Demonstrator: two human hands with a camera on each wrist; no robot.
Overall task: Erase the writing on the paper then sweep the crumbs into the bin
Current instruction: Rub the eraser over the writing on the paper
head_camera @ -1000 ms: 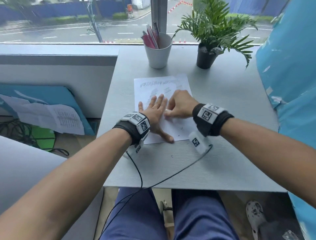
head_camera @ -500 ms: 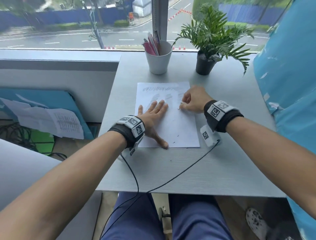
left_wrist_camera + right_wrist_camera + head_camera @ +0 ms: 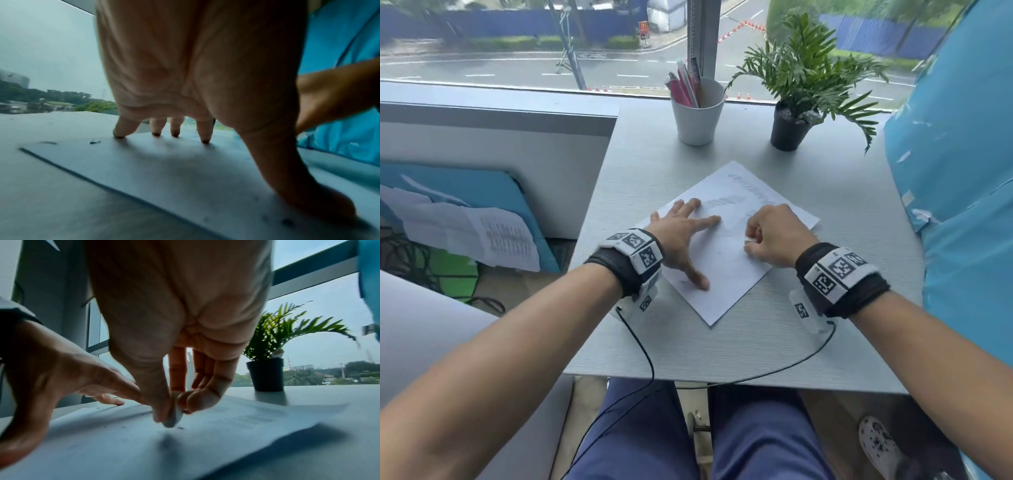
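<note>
Left hand (image 3: 681, 240) lies flat, palm down, fingers (image 3: 203, 134) spread and straight, tips pressing down, thumb stretched back toward the body. Right hand (image 3: 774, 236) is curled just beside it, thumb and fingertips pinching a small white eraser (image 3: 173, 416). Both forearms reach forward, banded at the wrists.

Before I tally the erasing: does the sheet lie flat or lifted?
Mostly flat: the left hand presses the paper to the table; in the right wrist view its right corner looks slightly raised, casting shadow.
</note>
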